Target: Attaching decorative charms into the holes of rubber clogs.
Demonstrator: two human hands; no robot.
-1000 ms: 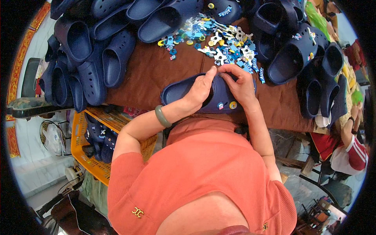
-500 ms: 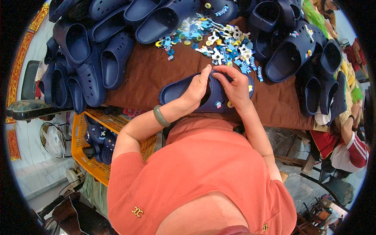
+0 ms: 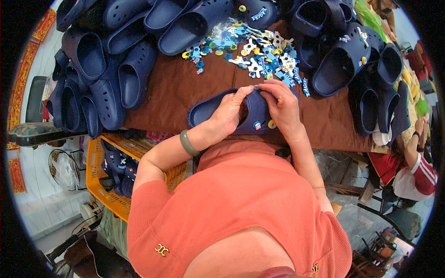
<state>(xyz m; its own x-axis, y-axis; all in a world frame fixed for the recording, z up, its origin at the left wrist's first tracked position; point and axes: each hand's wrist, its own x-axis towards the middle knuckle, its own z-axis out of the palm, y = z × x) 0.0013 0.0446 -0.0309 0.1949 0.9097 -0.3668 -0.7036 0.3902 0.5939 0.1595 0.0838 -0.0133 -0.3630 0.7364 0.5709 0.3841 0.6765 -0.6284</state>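
Note:
A navy clog (image 3: 208,110) lies on its side at the near edge of the brown table (image 3: 176,88). My left hand (image 3: 230,110) grips its upper from the left. My right hand (image 3: 282,105) presses on the toe from the right, thumb and forefinger pinched together on a small charm at the top. Two small round charms (image 3: 264,124) show on the clog's front, below my hands. A heap of colourful shoe charms (image 3: 252,51) lies just beyond the clog.
Piles of navy clogs cover the table's left side (image 3: 99,74) and right side (image 3: 357,65). A yellow crate (image 3: 99,183) with more clogs stands under the table on the left. Another person in a red and white sleeve (image 3: 419,169) sits at the right.
My hands and the clog have stayed nearly in place; my right fingers have shifted up to the clog's top edge, meeting my left thumb.

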